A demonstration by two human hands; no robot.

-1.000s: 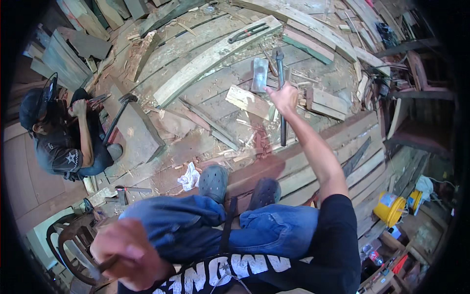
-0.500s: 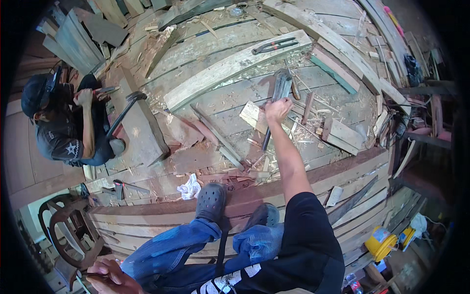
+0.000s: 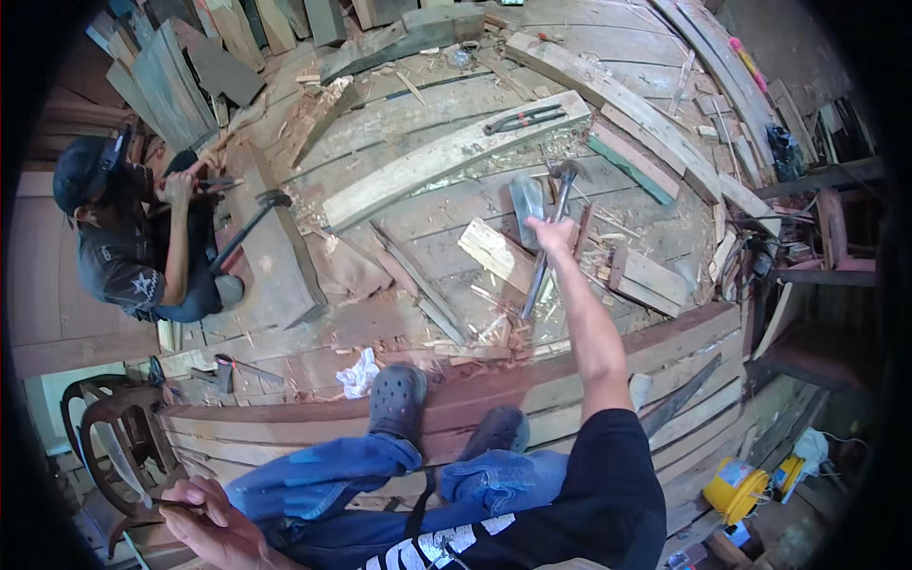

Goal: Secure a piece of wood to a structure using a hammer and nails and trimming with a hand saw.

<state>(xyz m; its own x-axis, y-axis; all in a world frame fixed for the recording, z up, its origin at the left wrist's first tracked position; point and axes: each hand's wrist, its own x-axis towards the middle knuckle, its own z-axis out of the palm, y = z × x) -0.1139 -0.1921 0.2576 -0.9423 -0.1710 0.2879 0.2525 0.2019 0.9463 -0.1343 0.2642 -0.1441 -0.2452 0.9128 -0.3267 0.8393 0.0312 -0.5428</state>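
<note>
Black-and-grey metal hammer with a long straight shaft (image 3: 539, 281): right of centre, over the chip-strewn wooden floor (image 3: 461, 197). We note the right hand (image 3: 554, 235) wrapped round its shaft. We judge it stiff, smooth, head-heavy; best gripped lower down the shaft. Just left, a grey rectangular block (image 3: 525, 201); farther, a pale curved timber (image 3: 437, 159). Near left, the left hand (image 3: 214, 521) pinches a dark slender piece (image 3: 179, 505), kind unclear to us.

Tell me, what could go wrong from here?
The long-handled tool in the right hand might hurt a foot if dropped, as the shoes have holes. The pliers lie loose on the curved plank and could fall if bumped. Someone might slip on the scattered wood scraps.
</note>
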